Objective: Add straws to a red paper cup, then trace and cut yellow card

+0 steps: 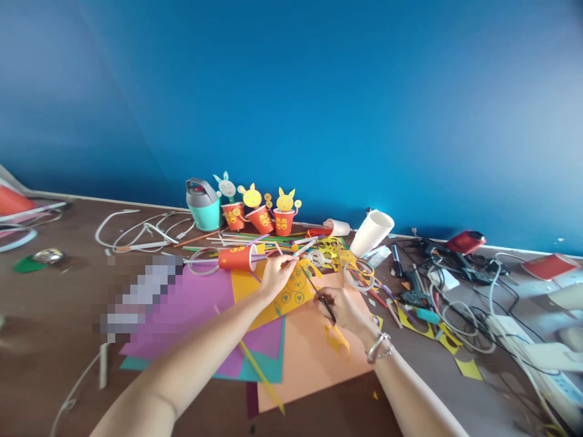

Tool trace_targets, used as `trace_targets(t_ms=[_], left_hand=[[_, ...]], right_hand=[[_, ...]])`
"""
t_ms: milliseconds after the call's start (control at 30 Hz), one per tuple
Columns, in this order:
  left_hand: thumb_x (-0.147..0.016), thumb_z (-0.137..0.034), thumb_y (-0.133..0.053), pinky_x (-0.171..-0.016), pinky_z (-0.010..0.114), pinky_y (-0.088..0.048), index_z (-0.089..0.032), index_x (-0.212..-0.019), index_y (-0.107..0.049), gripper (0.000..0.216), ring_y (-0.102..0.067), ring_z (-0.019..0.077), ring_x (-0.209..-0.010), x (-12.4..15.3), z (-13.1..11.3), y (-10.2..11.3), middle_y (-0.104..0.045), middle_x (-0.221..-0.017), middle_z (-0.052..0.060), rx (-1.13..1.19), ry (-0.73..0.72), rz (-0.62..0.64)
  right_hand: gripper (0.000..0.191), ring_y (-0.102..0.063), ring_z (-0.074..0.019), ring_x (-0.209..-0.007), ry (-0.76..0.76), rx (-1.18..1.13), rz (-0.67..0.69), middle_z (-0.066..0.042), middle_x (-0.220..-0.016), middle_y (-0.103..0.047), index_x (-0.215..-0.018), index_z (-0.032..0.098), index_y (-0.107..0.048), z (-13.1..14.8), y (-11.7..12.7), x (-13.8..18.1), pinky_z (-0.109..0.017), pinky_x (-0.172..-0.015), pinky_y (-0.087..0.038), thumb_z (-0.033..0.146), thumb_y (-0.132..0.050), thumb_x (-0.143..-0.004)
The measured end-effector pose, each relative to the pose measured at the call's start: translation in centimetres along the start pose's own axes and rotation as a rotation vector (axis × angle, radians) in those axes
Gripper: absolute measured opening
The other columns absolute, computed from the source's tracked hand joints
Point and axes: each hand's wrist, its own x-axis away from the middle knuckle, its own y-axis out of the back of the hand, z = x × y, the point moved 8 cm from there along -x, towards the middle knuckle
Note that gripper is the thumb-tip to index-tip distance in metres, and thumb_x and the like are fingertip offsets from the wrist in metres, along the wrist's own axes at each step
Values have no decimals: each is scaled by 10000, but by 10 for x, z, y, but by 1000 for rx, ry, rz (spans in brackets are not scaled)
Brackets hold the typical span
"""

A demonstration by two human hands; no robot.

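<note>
My right hand point(339, 306) grips black-handled scissors point(327, 308), their blades pointing up and left at a sheet of yellow paper point(268, 309). Round faces and hearts are drawn on that sheet. My left hand point(277, 276) pinches the sheet near its upper edge, the fingertips close together; exactly where they grip is partly hidden. Below the scissors, a curled yellow scrap point(337, 340) lies on peach paper point(314, 358). Just beyond my left hand, a red paper cup point(234, 258) is on its side.
Three decorated red cups point(283, 223) stand by the blue wall, beside a turquoise container point(206, 209). A white cup point(371, 233) tilts at the back. On the right are a glue gun point(415, 290), tangled cables and a power strip point(537, 358). Purple paper point(191, 315) lies left.
</note>
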Motion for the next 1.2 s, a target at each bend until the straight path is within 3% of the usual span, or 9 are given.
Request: trace_targets(t_ms=[200, 333, 533, 733, 933, 1200], left_hand=[[-812, -277, -560, -784, 307, -530, -176, -853, -731, 202, -700, 227, -873, 0, 1, -1, -758, -906, 63, 2, -3, 6], [-809, -264, -552, -774, 304, -529, -178, -850, -730, 202, -703, 222, -847, 0, 2, -1, -758, -886, 57, -5, 1, 7], [-803, -252, -536, -771, 287, -521, -183, -841, -729, 208, -696, 214, -865, 2, 1, -5, -759, -897, 44, -18, 13, 20], [-805, -287, -539, -756, 291, -518, -193, -833, -732, 216, -698, 215, -846, 4, 3, -8, -760, -884, 34, -37, 32, 43], [-816, -323, -558, -791, 305, -515, -199, -860, -732, 219, -696, 219, -866, 3, 6, -8, -759, -885, 31, -39, 20, 57], [-817, -317, -567, -764, 290, -521, -191, -857, -732, 212, -699, 217, -848, 2, 7, -9, -758, -877, 40, -24, 21, 82]], right_hand=[[154, -423, -70, -375, -13, 13, 7, 64, -498, -449, -773, 163, -586, -4, 0, -1, -192, -372, -323, 308, -576, -724], [204, -499, -80, -411, -67, 60, 111, 51, -540, -497, -793, 159, -572, -4, 11, 7, -194, -405, -394, 360, -584, -760], [222, -491, -70, -427, -113, 181, 219, 49, -556, -509, -812, 144, -597, 15, 47, 18, -187, -410, -426, 354, -619, -745], [138, -485, -84, -444, -161, 430, 360, -22, -635, -654, -742, 143, -677, 41, 63, -6, -206, -414, -392, 244, -620, -667], [102, -429, -93, -410, -236, 602, 394, 22, -463, -510, -683, 164, -652, 56, 76, -23, -226, -408, -305, 185, -571, -624], [158, -449, -91, -427, -232, 734, 453, 28, -486, -526, -774, 166, -700, 71, 75, -35, -231, -442, -332, 219, -605, -659]])
